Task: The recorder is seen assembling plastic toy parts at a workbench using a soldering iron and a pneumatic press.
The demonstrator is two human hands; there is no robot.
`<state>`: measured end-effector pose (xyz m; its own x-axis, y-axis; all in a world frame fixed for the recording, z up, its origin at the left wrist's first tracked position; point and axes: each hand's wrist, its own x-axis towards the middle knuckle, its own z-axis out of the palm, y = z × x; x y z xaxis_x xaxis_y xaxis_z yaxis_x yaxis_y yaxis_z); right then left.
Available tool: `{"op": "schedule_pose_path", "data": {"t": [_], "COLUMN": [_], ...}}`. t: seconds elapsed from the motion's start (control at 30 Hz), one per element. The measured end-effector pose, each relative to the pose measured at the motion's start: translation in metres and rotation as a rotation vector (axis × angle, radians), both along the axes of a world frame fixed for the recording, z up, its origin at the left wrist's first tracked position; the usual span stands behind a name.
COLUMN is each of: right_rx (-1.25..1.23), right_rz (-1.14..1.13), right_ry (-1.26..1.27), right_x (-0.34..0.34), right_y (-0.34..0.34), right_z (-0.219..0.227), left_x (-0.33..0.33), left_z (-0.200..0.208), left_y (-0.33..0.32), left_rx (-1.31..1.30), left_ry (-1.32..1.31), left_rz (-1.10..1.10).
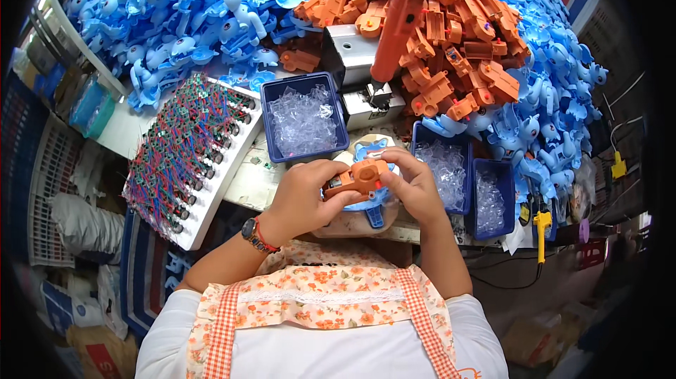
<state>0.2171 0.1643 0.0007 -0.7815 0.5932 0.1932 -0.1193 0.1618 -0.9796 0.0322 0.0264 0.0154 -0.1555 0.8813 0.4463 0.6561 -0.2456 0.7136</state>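
Note:
Both my hands are closed on an orange plastic housing (365, 176) at the front of the bench. My left hand (304, 192) grips its left end, and my right hand (417, 185) pinches its right end. A small red piece shows on the housing near my right thumb. Under it lies a light blue plastic toy shell (375, 216), partly hidden by the housing and my fingers. Just beyond my hands, an orange electric screwdriver (396, 35) hangs tip down above a metal block (373, 106).
Dark blue bins (268, 125) of clear plastic pieces (303, 122) flank my hands. To the left, a white foam tray (229, 176) carries wired parts (184, 147). Orange housings (461, 34) and blue shells (176, 9) are heaped behind. Yellow-handled tools (541, 228) hang at the right.

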Motion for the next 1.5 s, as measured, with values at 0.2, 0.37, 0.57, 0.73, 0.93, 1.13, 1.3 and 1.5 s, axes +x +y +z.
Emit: {"op": "schedule_pose_path", "data": {"t": [0.2,0.37,0.57,0.73,0.93,1.13,1.3,1.5], "right_rx": [0.377,0.530,0.684,0.765,0.796,0.258,-0.267,0.336], "right_rz": [0.012,-0.018,-0.049,-0.222,-0.462,-1.139,-1.363,-1.833], "right_ry": [-0.041,-0.015,-0.088,-0.190,-0.183,0.086,0.307,0.096], "right_x": [0.004,0.002,0.003,0.007,0.056,0.149,0.230,0.327], "right_y": [-0.006,-0.009,-0.007,-0.001,-0.008,-0.027,-0.022,0.046], "right_z": [0.022,0.022,0.019,0.022,0.017,-0.018,-0.032,-0.068], "left_x": [0.000,-0.001,0.001,0.008,0.018,0.006,0.001,0.020], "left_z": [0.004,0.003,0.002,-0.016,-0.029,-0.022,-0.032,-0.031], "left_y": [-0.002,-0.007,-0.003,0.015,0.019,0.004,0.000,0.012], "left_rx": [0.094,0.178,0.188,0.155,0.013,0.025,0.044,0.140], "left_ry": [0.197,0.288,0.319,0.199,0.280,0.303,0.296,0.275], "left_rz": [0.025,0.025,0.039,0.132,0.085,0.025,0.055,0.043]}}
